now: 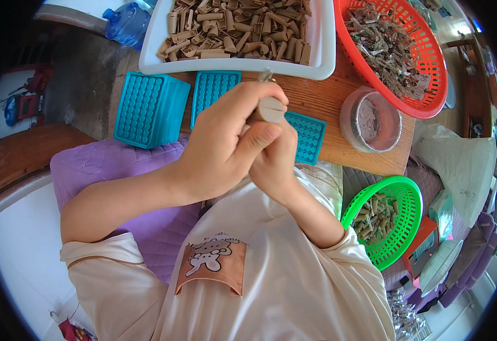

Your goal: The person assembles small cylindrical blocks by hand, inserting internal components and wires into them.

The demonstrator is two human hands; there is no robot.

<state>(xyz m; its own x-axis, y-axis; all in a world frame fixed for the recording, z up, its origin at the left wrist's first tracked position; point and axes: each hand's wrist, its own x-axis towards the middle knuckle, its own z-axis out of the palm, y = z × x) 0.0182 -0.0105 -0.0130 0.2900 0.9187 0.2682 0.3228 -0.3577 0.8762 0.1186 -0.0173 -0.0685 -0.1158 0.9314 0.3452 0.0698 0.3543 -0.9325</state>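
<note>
Got the little tan tube [270,109] pinched upright between both hands, right above the desk [322,102] edge, long axis pointing up toward the white tray [322,62]. My left hand [226,136] is wrapped around it on top, right hand [274,162] tucked under, gripping too.

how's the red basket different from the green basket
The red basket sits on the wooden table at upper right; the green basket sits lower, off the table beside the person's right arm. The red basket looks larger and holds a tangled heap of thin brownish bits; the green basket holds a smaller pile of short tan tube pieces. Both are round plastic mesh baskets.
</note>
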